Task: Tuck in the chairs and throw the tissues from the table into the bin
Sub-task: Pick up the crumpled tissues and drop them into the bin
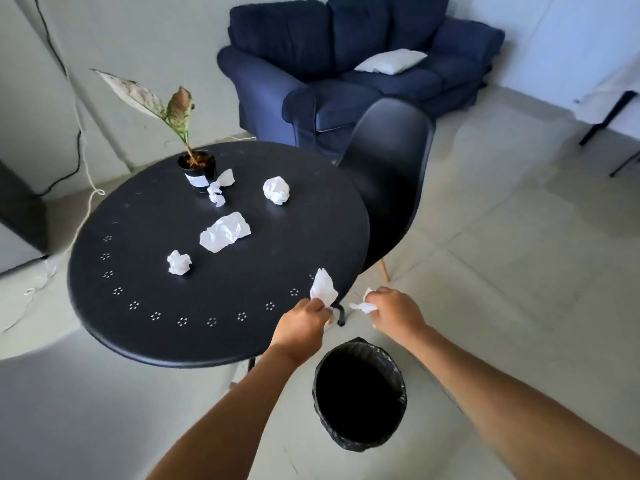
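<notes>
A round black table (145, 299) carries several crumpled white tissues, among them a large one (225, 233) in the middle, a ball (276, 190) further back and a small one (179, 262) nearer me. My left hand (304, 320) pinches a white tissue (322, 289) at the table's near right edge. Just past that edge, my right hand (396, 311) is closed on another crumpled tissue (363, 305). A black-lined bin (360, 393) stands on the floor below both hands. A black chair (391, 174) sits tucked against the table's right side.
A potted plant (197, 169) stands at the back of the table with a tissue (219, 188) beside it. A navy sofa (346, 71) with a white cushion (389, 61) is behind the chair. Cables run along the left wall. Tiled floor lies to the right.
</notes>
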Tool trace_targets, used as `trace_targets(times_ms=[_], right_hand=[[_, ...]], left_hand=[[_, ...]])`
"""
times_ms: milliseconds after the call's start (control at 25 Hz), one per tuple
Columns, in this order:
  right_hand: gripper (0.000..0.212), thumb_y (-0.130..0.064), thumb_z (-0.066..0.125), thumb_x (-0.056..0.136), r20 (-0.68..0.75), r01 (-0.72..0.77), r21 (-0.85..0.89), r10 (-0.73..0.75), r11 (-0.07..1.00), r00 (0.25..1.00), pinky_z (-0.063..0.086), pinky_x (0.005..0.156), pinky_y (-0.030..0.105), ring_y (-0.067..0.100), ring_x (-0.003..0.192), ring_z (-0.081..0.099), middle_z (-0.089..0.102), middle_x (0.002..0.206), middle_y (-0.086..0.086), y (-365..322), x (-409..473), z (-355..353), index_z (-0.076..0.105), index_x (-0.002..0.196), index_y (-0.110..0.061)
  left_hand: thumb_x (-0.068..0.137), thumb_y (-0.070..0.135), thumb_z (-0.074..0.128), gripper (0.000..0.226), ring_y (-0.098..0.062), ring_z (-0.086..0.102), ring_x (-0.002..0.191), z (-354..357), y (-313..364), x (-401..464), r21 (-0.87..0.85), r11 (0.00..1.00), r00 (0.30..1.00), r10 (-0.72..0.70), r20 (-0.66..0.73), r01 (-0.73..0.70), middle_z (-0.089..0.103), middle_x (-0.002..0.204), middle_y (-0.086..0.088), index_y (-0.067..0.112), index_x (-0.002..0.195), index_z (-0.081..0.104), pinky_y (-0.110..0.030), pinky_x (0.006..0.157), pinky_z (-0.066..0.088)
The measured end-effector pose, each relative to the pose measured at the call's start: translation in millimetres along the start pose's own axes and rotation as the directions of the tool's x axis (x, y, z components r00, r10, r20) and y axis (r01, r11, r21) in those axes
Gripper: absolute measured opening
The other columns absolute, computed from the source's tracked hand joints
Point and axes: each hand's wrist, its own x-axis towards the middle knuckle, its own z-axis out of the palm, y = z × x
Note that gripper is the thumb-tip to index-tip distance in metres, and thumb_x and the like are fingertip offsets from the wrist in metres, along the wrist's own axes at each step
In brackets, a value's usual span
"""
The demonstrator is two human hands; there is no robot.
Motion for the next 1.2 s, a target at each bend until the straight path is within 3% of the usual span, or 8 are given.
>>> trace_targets(times_ms=[120,440,600,800,1000,1200], right_hand=[[0.025,-0.016,0.050,0.085,0.046,-0.145,0.030,0.144,0.989,0.989,0.048,0.074,0.030,0.030,0.098,0.064,0.069,0.106,0.008,40.5,-36.2,32.4,0.066,0.104,-0.014],[0.037,-0.019,0.046,0.089,0.277,-0.286,0.186,0.229,0.940,0.933,0.051,0.089,0.032,0.025,0.112,0.061,0.060,0.131,-0.002,82.1,-62.0,147.0,0.060,0.122,-0.028],[0.048,-0.025,0.056,0.086,0.298,-0.288,0.278,0.203,0.916,0.933,0.046,0.102,0.035,0.019,0.131,0.047,0.046,0.144,-0.007,90.7,-43.3,189.8,0.049,0.133,-0.037],[0.069,-0.037,0.063,0.083,0.398,-0.399,0.293,0.269,0.869,0.877,0.040,0.108,0.034,0.019,0.139,0.036,0.030,0.153,-0.003,104.3,-34.3,241.0,0.032,0.144,-0.039],[0.049,-0.031,0.048,0.091,0.324,-0.386,0.282,0.291,0.878,0.900,0.049,0.096,0.036,0.023,0.125,0.053,0.040,0.147,-0.001,105.0,-47.9,255.1,0.041,0.140,-0.030],[0.045,-0.030,0.043,0.095,0.207,-0.377,0.278,0.328,0.884,0.922,0.046,0.099,0.032,0.022,0.128,0.049,0.039,0.148,0.000,103.9,-61.3,212.3,0.043,0.140,-0.024]], left_hand=[[0.085,0.004,0.041,0.042,-0.026,0.053,0.110,32.9,40.3,7.7,0.022,0.993,0.987,0.114,0.109,-0.117,0.059,0.119,-0.005,0.016,0.121,0.059,-0.037,0.083,0.053],[0.086,0.009,0.045,0.041,-0.025,0.057,0.112,133.2,56.1,4.7,-0.028,1.000,0.944,0.023,0.330,-0.015,0.058,0.120,-0.003,0.023,0.122,0.060,-0.038,0.091,0.055],[0.086,0.011,0.043,0.045,-0.023,0.059,0.110,170.2,47.4,11.1,-0.011,1.000,0.933,0.013,0.360,-0.010,0.057,0.122,-0.001,0.027,0.126,0.056,-0.035,0.086,0.054],[0.090,0.015,0.042,0.050,-0.022,0.063,0.107,209.9,34.1,16.5,0.063,0.998,0.924,0.005,0.383,-0.031,0.054,0.130,0.005,0.032,0.136,0.045,-0.029,0.075,0.049],[0.094,0.033,0.045,0.051,-0.015,0.050,0.129,223.2,31.8,14.4,-0.070,0.995,0.892,-0.027,0.451,0.066,0.034,0.153,0.013,0.039,0.143,0.035,-0.032,0.101,0.047],[0.094,0.035,0.044,0.050,-0.014,0.034,0.140,189.1,47.1,11.7,-0.089,0.995,0.890,0.005,0.455,0.040,0.021,0.158,0.013,0.040,0.143,0.033,-0.035,0.106,0.044]])
